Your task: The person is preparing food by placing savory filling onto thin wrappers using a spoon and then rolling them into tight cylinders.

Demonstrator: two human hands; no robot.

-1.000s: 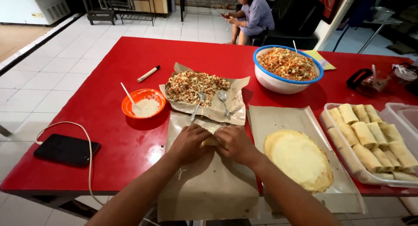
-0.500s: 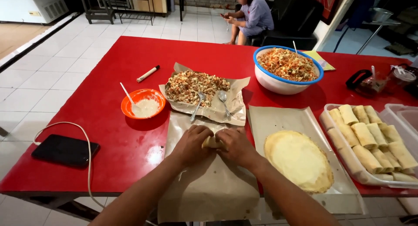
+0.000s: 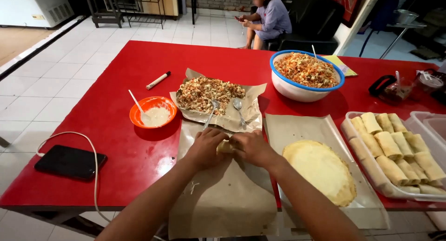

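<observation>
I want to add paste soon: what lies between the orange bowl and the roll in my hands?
In the head view, only bare red table and the brown paper's edge separate the orange bowl from the roll.

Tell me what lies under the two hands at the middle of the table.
The left hand and right hand close around a pale wrapper roll on brown paper. Only a small strip of roll shows between them; its filling and ends are covered.

A single head-worn camera looks steeply down and forward across the red counter (image 3: 107, 106) from its near edge. It sits close above the left hand (image 3: 206, 147) and right hand (image 3: 253, 148) and reaches the tiled floor (image 3: 60, 69) beyond.
</observation>
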